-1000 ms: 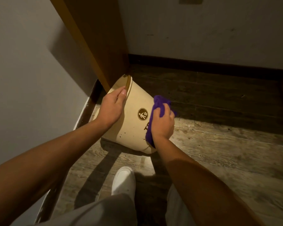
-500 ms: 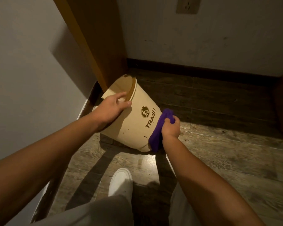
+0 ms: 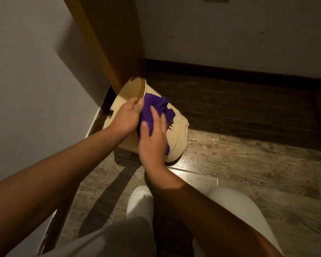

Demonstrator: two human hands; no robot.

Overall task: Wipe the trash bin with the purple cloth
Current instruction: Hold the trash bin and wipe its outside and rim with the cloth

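Wooden plank floor underfoot, pale wall at left, brown wooden panel in the corner. Both forearms reaching forward and down from the bottom edge, converging on the bin.

Cream trash bin, tilted on the floor at the foot of the wooden panel. Long axis slanted from lower right to upper left: base down at the right near the floor, open mouth raised and turned up-left toward the panel and wall. Black lettering on its side, partly hidden by cloth.

Left hand clamped over the near rim of the mouth, thumb lying along the outside beside the cloth, other fingers curled over the edge out of sight.

Right hand laid palm-down on the bin's upper side, fingers spread and slightly blurred, pressing the purple cloth flat against the wall. Cloth bunched, reaching from just below the rim down under the palm, touching the left thumb.

White shoe on the floor below the bin, light trouser knee at right.
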